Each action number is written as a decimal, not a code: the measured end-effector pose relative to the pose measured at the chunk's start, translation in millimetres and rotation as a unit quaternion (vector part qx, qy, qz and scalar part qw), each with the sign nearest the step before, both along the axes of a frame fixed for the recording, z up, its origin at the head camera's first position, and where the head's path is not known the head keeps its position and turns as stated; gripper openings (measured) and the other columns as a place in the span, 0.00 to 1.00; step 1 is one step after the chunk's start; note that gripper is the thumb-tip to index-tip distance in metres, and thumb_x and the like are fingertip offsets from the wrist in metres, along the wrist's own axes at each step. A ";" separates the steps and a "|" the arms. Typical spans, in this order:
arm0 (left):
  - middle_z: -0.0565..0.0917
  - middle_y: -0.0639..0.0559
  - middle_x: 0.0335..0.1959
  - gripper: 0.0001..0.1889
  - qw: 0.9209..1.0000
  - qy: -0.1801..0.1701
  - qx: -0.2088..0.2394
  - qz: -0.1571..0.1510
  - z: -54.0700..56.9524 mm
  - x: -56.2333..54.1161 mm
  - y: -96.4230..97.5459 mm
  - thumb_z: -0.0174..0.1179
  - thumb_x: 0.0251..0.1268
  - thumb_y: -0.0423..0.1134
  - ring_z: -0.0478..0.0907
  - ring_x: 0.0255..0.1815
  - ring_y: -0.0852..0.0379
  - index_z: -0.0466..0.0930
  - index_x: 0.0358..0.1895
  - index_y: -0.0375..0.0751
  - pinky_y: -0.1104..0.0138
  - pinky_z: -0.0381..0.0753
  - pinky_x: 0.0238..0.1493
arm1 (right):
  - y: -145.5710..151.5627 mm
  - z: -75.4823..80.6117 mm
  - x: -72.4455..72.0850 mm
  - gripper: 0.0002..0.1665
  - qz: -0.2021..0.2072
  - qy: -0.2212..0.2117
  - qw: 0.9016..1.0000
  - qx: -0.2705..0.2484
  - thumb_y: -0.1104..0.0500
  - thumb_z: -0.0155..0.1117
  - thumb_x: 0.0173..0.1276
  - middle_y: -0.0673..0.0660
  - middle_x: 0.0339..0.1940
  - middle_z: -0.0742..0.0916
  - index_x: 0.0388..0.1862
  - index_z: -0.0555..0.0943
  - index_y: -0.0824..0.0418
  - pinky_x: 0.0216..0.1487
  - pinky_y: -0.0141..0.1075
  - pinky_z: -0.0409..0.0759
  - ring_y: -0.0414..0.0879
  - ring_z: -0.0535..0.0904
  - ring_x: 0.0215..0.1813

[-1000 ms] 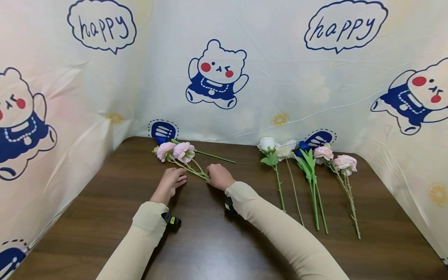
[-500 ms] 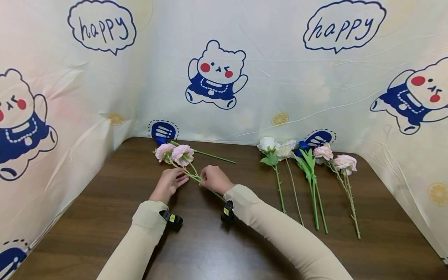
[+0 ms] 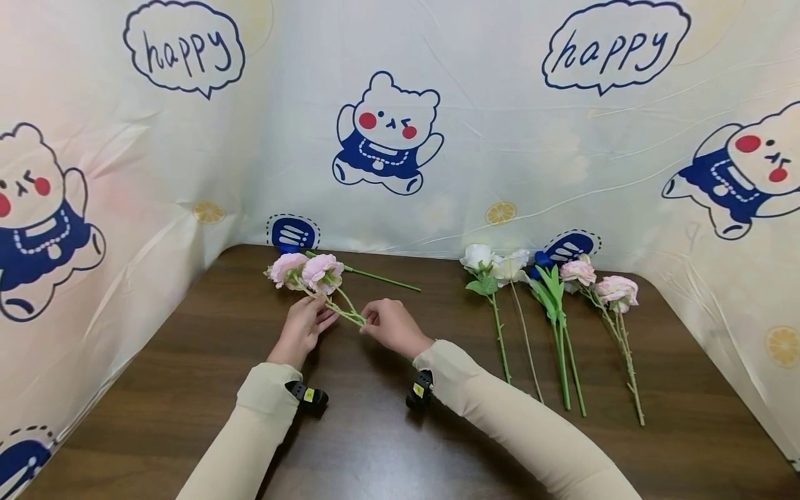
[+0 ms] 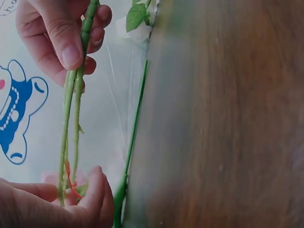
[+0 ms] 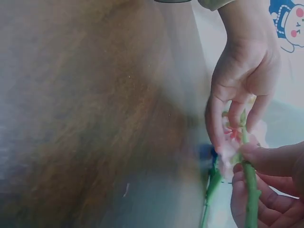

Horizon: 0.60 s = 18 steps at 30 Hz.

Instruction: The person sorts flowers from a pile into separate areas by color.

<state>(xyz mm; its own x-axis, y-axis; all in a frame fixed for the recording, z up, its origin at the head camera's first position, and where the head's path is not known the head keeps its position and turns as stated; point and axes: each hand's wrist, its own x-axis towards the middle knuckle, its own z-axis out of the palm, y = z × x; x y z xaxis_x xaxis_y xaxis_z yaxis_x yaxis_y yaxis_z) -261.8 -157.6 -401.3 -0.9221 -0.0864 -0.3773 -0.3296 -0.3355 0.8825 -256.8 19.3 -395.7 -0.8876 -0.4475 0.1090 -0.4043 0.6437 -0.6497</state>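
A branched artificial pink flower [image 3: 323, 272] with two ruffled blooms is held a little above the table. My right hand [image 3: 394, 325] pinches its green stem between thumb and fingers, just below the fork; the left wrist view shows the thumb [image 4: 71, 54] pressed on it. Nearer the blooms, my left hand [image 3: 303, 326] curls its fingers loosely round the thin branches. From the right wrist view, the left hand [image 5: 247, 71] reaches in from above with fingers on both sides of a branch. Part of the blooms is hidden behind the left hand in both wrist views.
Behind the pink blooms lies a blue flower with a green stem [image 3: 384, 279]. To the right lie a white rose [image 3: 478, 257], another white flower [image 3: 511, 266], a blue flower with green leaves [image 3: 550, 295] and more pink flowers [image 3: 615, 293]. A printed cloth backdrop [image 3: 475, 153] surrounds the brown table [image 3: 375, 430].
The pink flower has come slightly toward me and off the table. My right hand has shifted along the stem and nearer; the left fingers have come round the branches.
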 end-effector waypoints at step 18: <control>0.81 0.55 0.45 0.23 0.994 0.098 -0.005 -0.039 24.3 16.2 36.2 0.41 0.75 0.33 0.83 0.36 0.68 0.56 0.70 0.36 0.74 0.82 0.44 | 40.7 11.3 26.5 0.08 -0.011 0.064 0.997 -0.028 0.63 0.70 0.57 0.52 0.27 0.85 0.36 0.83 0.62 0.32 0.27 0.77 0.38 0.79 0.29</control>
